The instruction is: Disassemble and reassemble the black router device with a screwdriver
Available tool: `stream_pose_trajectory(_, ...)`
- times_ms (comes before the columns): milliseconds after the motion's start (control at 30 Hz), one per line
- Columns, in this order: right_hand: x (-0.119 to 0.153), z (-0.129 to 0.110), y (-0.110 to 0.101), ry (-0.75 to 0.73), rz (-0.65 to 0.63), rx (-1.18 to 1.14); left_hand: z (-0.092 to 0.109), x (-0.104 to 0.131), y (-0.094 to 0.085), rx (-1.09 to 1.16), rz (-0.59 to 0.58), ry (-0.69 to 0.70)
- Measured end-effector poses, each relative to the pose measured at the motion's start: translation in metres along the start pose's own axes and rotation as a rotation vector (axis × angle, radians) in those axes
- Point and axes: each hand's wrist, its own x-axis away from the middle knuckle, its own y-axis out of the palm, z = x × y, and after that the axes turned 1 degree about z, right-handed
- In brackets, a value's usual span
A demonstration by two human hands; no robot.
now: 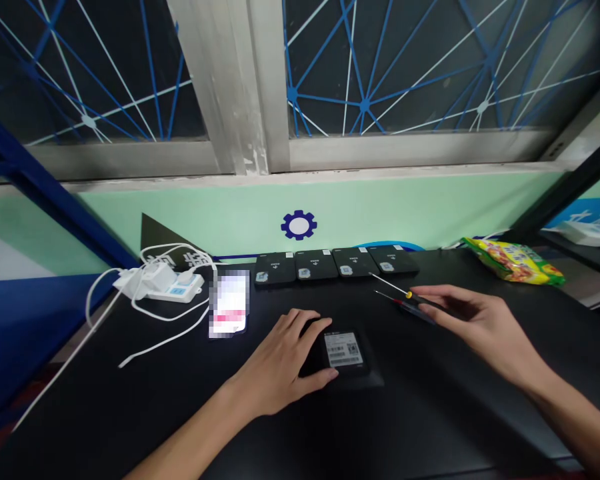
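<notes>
My left hand (287,360) spans the left side of a flat black device (365,368) lying on the table, index finger at its far edge and thumb at its near edge. A white label with barcodes and a square code faces up on the device. In my right hand (480,323) is a screwdriver (396,287) with a thin metal shaft and a yellow collar, held between thumb and fingers and pointing left. Just below it, a second, dark screwdriver with a red band (399,303) lies on the table, partly beside my fingertips.
Several flat black devices (317,265) stand in a row along the back. To the left are a lit phone (230,303) and a white power strip (177,288) with looping cables. A yellow-green snack bag (515,262) lies at the back right of the black table (430,427).
</notes>
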Motion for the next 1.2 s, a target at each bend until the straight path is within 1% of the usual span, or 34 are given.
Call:
stream_pose_trajectory(100, -0.007, 0.030, -0.011, -0.061, 0.061, 0.234, 0.000, -0.001, 0.002, 0.009, 0.012, 0.005)
stream_pose_trajectory(200, -0.021, 0.055, -0.020, -0.145, 0.106, 0.409, 0.001, -0.002, 0.006, 0.013, 0.025, -0.003)
stream_pose_trajectory(300, -0.031, 0.072, -0.025, -0.170, 0.071, 0.430, 0.003, -0.002, 0.009, 0.032, 0.022, -0.009)
stream_pose_trajectory(433, -0.036, 0.077, -0.025, -0.157, -0.023, 0.417, 0.003, -0.002, 0.010, 0.102, 0.019, -0.010)
stream_pose_trajectory(600, -0.038, 0.069, -0.027, -0.080, -0.084, 0.359, 0.003, -0.002, 0.011, 0.155, 0.048, -0.009)
stream_pose_trajectory(700, -0.038, 0.067, -0.028, -0.064, -0.101, 0.343, 0.003, -0.001, 0.011, 0.155, 0.050, -0.012)
stream_pose_trajectory(833, -0.038, 0.066, -0.027, -0.120, -0.069, 0.431, 0.004, -0.002, 0.010, 0.169, 0.030, -0.029)
stream_pose_trajectory(900, -0.037, 0.061, -0.024, -0.174, -0.031, 0.492, 0.003, -0.002, 0.010, 0.177, 0.027, -0.028)
stream_pose_trajectory(967, -0.034, 0.048, -0.019, -0.230, 0.004, 0.523, 0.002, -0.002, 0.012, 0.177, 0.030, -0.025)
stream_pose_trajectory(1033, -0.029, 0.029, -0.010, -0.274, 0.001, 0.501, 0.000, -0.002, 0.014, 0.182, 0.041, -0.020)
stream_pose_trajectory(1067, -0.025, 0.019, -0.003, -0.292, -0.022, 0.453, -0.001, -0.002, 0.015, 0.189, 0.050, -0.017)
stream_pose_trajectory(1133, -0.017, -0.001, 0.012, -0.255, -0.100, 0.272, -0.001, -0.001, 0.015, 0.207, 0.061, -0.006)
stream_pose_trajectory(1200, -0.010, -0.018, 0.030, -0.154, -0.197, 0.038, 0.000, -0.001, 0.014, 0.223, 0.063, -0.001)
